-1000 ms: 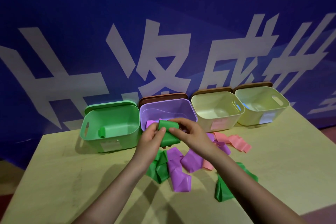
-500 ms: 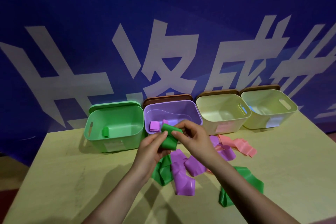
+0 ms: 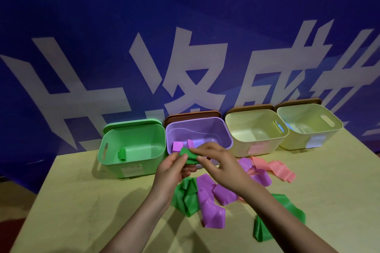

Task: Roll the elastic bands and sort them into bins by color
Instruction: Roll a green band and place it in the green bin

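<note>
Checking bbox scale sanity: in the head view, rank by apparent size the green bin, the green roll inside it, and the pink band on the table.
1. green bin, clearly largest.
2. pink band, loose and spread out.
3. green roll, smallest.
All three lie at similar depth, so nearness hardly affects the order.

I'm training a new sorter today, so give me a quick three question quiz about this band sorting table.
1. True or false: the green bin already holds a green roll.
2. Which band are the left hand and right hand holding: A pink, B green band, C purple?
3. How many bins stand along the wall?

Key: 1 true; 2 B; 3 four.
</note>
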`<action>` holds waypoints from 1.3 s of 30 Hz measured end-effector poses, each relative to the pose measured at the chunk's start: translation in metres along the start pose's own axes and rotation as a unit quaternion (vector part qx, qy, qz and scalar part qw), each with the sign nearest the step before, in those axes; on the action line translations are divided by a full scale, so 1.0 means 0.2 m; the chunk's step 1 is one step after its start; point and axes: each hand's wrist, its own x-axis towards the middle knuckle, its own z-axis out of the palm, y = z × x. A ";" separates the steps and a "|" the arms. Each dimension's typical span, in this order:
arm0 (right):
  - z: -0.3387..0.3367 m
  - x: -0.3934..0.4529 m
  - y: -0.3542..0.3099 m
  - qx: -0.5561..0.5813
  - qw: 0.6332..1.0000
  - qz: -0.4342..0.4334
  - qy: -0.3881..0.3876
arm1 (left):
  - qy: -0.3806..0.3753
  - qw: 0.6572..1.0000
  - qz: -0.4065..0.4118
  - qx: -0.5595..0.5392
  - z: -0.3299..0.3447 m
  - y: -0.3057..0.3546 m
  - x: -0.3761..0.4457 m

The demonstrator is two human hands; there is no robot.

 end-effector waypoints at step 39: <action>0.13 0.02 -0.11 0.358 0.910 0.210 -0.002 | 0.022 0.973 0.170 0.152 -0.13 0.00 -0.05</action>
